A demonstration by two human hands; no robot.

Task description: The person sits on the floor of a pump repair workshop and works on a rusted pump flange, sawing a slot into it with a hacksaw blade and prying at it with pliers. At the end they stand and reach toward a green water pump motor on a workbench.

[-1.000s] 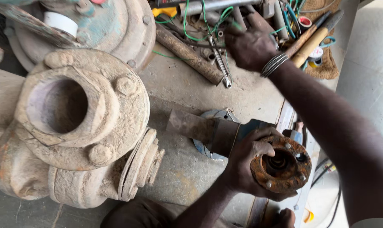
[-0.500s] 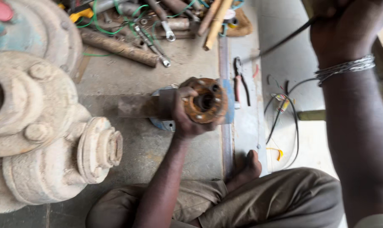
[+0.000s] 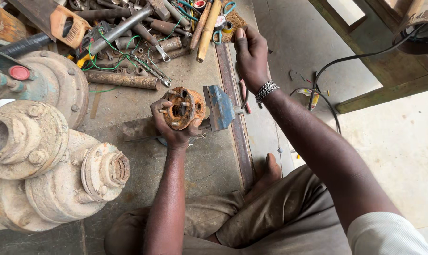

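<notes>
My left hand [image 3: 174, 130] grips a rusty round flanged part [image 3: 182, 108] with several bolt holes and holds it upright, face toward me, over the concrete slab. The part sits right beside a blue metal clamp block [image 3: 221, 107]. My right hand [image 3: 251, 56], with metal bangles at the wrist, reaches forward over the slab's steel edge strip [image 3: 233, 118]. It is close to a wooden handle [image 3: 207, 30] in the tool pile. Its palm faces down, the fingers are curled under, and I see nothing in it.
Large rust-caked pump casings [image 3: 39, 165] stand at the left. A pile of spanners, pipes [image 3: 122, 79] and green wire [image 3: 124, 54] lies at the back. Red-handled pliers [image 3: 244, 100] and a black cable [image 3: 325, 101] lie on the floor to the right. My legs are folded below.
My right hand has gone from raised close to the camera down to the edge of the tool pile. My left hand keeps its hold on the rusty part. The view has shifted.
</notes>
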